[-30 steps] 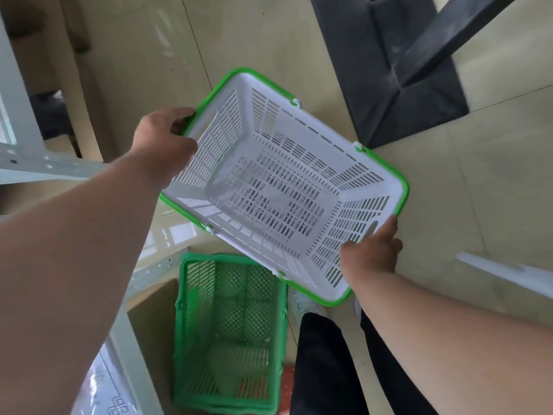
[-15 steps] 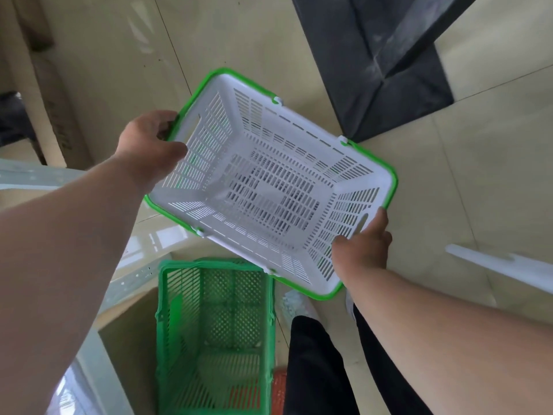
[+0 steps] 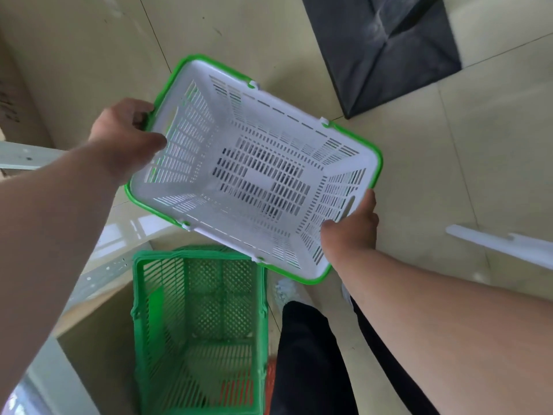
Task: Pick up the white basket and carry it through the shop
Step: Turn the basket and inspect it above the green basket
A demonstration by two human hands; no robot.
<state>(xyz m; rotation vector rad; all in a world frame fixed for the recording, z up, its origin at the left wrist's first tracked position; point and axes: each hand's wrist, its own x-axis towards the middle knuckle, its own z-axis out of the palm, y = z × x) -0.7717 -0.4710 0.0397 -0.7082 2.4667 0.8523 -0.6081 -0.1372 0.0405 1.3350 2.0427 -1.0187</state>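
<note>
The white basket [image 3: 257, 175], slotted plastic with green handles folded along its rim, hangs empty in the air above the tiled floor. My left hand [image 3: 125, 130] grips its left end wall, thumb inside and fingers around the green rim. At the opposite end my right hand [image 3: 351, 232] holds the right end wall by its cut-out, thumb up along the outside. The basket tilts slightly, its open top facing me.
A green basket [image 3: 197, 324] stands on the floor directly below, on top of something orange-red. White metal shelf rails [image 3: 113, 265] run along the left. A black mat [image 3: 386, 49] lies ahead on the right, a white strip [image 3: 502, 244] at the right. My dark-trousered legs [image 3: 305, 354] are below.
The basket stays held in both hands while the view shifts; the green basket and shelf rails slide slightly left and down, and the black mat drifts left in the frame.
</note>
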